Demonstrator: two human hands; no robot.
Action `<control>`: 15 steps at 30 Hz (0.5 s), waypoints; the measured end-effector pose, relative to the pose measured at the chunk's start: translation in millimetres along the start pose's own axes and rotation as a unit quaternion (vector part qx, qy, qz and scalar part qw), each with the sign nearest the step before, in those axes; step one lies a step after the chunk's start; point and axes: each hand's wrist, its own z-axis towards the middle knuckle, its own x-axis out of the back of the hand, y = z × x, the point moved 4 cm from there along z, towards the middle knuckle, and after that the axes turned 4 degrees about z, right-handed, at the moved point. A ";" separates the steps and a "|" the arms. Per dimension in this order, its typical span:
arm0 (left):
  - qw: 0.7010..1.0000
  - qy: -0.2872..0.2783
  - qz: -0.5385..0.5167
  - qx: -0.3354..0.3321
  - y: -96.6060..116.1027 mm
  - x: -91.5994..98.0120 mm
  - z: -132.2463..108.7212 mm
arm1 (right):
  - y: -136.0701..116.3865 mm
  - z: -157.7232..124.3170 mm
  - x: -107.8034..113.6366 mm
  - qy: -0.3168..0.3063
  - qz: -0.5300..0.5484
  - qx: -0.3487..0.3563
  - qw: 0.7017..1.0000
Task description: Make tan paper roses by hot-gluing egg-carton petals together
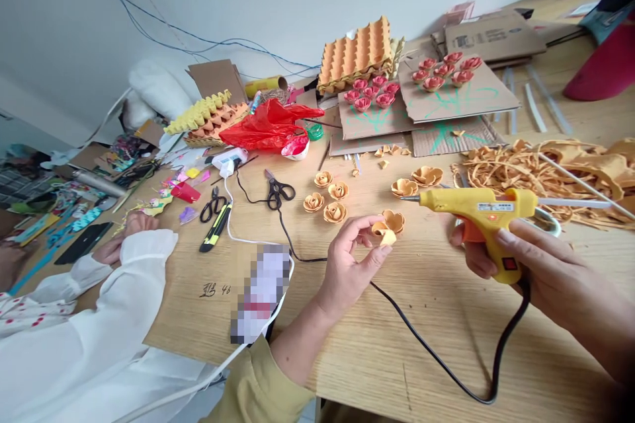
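My right hand [533,258] is wrapped round a yellow hot glue gun [476,203], its nozzle pointing left and a glue stick coming out of its back. My left hand [350,261] pinches a small orange petal [388,238] between thumb and forefinger. Right behind those fingertips is an orange flower cup [395,219]; whether it rests on the table or is held too I cannot tell. Beyond the nozzle stand two more orange cups, one of them this flower cup [427,176]. Several finished orange roses [335,212] sit to the left of my left hand.
Pink roses [443,71] stand on cardboard pieces [461,100] at the back. Orange scraps [516,172] are heaped at right. Scissors [279,193], a utility knife [217,228] and a blurred-out phone [262,294] lie at left. The black cord [436,357] loops in front. A co-worker's white sleeve [133,277] reaches in.
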 end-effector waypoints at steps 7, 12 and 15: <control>0.950 -0.080 -0.270 0.131 -1.2 -11.6 1.8 | 1.3 0.0 -2.8 -0.014 0.020 -0.017 1.000; 0.917 -0.097 -0.340 0.184 -4.4 -18.5 0.9 | 2.9 -1.0 -2.2 -0.030 0.015 -0.014 0.999; 0.924 -0.100 -0.324 0.175 -8.3 -19.4 -0.1 | 2.6 -1.7 -2.2 -0.022 -0.004 -0.005 1.000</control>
